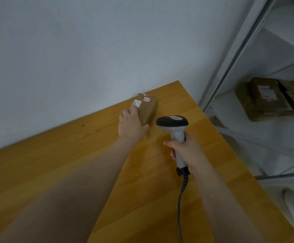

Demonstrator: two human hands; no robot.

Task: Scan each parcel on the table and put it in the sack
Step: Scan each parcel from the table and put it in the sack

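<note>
A plain grey wall (90, 50) backs the wooden counter (72, 155), and we see just one parcel (148, 106) on it, lying against the far edge near the far right corner. The left hand (131, 123) grips its near end, thumb on one side and fingers on the other. The right hand (186, 149) is wrapped round the handle of the scanner (173, 123), whose head points towards the parcel's white label (136, 103). We judge this parcel not yet scanned or bagged; no sack is in view. Whether the box (267, 99) on the shelving beyond the right edge belongs to the job, we cannot tell.
</note>
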